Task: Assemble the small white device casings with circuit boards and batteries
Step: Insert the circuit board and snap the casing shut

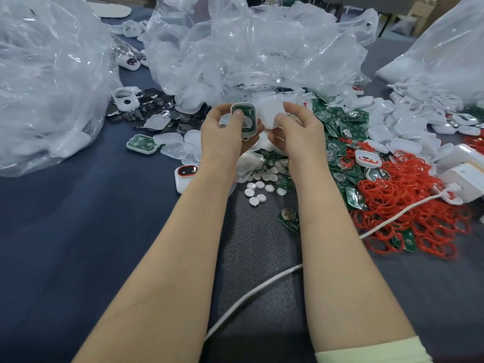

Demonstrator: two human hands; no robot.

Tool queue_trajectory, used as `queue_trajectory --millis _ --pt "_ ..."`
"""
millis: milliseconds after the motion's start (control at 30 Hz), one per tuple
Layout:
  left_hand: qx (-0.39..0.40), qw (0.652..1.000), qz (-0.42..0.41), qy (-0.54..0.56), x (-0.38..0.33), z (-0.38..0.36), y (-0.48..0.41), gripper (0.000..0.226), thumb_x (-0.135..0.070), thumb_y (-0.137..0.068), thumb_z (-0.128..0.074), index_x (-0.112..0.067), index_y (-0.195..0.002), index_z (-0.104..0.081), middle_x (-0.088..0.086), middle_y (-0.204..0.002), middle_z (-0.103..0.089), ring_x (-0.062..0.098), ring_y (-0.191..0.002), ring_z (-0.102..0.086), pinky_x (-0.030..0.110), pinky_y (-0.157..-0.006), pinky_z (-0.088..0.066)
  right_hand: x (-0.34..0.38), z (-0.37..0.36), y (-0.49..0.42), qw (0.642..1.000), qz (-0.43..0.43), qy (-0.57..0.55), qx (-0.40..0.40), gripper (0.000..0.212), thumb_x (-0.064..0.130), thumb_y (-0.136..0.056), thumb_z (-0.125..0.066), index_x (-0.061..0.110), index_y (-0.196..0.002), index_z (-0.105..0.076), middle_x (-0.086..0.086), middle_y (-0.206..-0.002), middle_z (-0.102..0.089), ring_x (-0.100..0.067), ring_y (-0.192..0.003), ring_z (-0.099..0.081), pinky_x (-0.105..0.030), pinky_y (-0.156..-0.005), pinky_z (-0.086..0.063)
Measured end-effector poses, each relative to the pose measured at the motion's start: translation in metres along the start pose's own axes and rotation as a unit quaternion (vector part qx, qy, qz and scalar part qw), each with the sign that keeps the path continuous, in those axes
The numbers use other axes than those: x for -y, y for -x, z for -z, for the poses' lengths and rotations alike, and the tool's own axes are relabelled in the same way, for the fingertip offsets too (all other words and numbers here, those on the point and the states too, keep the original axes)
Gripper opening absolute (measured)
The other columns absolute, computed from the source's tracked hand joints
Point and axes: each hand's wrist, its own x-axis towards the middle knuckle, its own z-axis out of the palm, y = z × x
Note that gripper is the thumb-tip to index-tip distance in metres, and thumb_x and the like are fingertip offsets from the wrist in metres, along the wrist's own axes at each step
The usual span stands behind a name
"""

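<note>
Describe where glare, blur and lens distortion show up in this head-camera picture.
Head view: glare streaks the clear plastic bags; wide-angle distortion stretches the forearms toward the bottom edge; the white cover in the right hand looks washed out.

The left hand's [222,134] thumb hides part of the green circuit board [248,110] inside a white rounded casing [246,138]. The translucent white plastic cover [269,108], pinched by the right hand [296,129], is blurred. A white cable [251,294] disappears behind the right forearm. At the bench's left side, a crumpled clear plastic bag [47,74] runs out of view.
</note>
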Motion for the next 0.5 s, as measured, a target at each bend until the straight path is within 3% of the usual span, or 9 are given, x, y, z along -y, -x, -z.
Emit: queue_trajectory --millis 100,200,333,433,500 --pt "0.0 1.0 0.0 0.001 -0.0006 0.0004 0.0006 0.014 -0.007 -0.099 -0.048 -0.017 -0.091 -0.052 0.011 -0.088 -0.064 0.014 -0.06 -0.071 0.029 -0.067 -0.061 0.001 0.0005 0.0016 1.0 0.009 -0.012 0.006 0.029 0.001 -0.09 -0.052 0.028 -0.089 -0.063 -0.005 -0.093 -0.059 -0.013 -0.075 -0.064 -0.019 -0.067 -0.054" --pt "-0.009 1.0 0.009 0.005 -0.0017 0.0005 0.0002 0.013 -0.009 -0.1 -0.045 -0.017 -0.093 -0.052 0.011 -0.089 -0.064 0.015 -0.062 -0.071 0.027 -0.065 -0.06 0.0018 0.0023 0.0011 0.999 0.023 -0.016 0.022 0.03 0.0 -0.093 -0.051 0.027 -0.092 -0.063 -0.007 -0.097 -0.057 -0.019 -0.086 -0.063 -0.018 -0.071 -0.055" --pt "-0.012 1.0 0.02 0.011 -0.0025 0.0 0.0004 0.01 -0.014 -0.101 -0.043 -0.014 -0.099 -0.052 0.01 -0.084 -0.066 0.017 -0.065 -0.07 0.029 -0.067 -0.06 0.002 0.0043 -0.0012 0.999 0.031 0.002 0.017 0.024 -0.003 -0.092 -0.053 0.013 -0.109 -0.056 -0.004 -0.092 -0.061 -0.012 -0.075 -0.067 -0.023 -0.075 -0.057" --pt "-0.015 1.0 0.02 0.003 -0.0038 0.0013 -0.0005 0.015 -0.019 -0.102 -0.042 -0.015 -0.094 -0.054 0.008 -0.079 -0.066 0.017 -0.063 -0.07 0.029 -0.067 -0.06 0.0048 0.0054 0.0007 0.999 0.024 -0.024 0.011 0.019 -0.006 -0.09 -0.054 0.009 -0.102 -0.052 -0.002 -0.087 -0.062 -0.011 -0.074 -0.066 -0.025 -0.074 -0.058" --pt "-0.014 0.999 0.032 0.006 -0.0049 0.002 -0.0025 0.02 -0.021 -0.102 -0.04 -0.015 -0.092 -0.055 0.01 -0.079 -0.067 0.018 -0.063 -0.07 0.028 -0.065 -0.059 0.0086 0.0077 0.003 0.999 0.023 -0.027 0.025 0.023 -0.005 -0.091 -0.053 0.017 -0.096 -0.054 0.0 -0.086 -0.06 -0.014 -0.079 -0.067 -0.026 -0.073 -0.058"
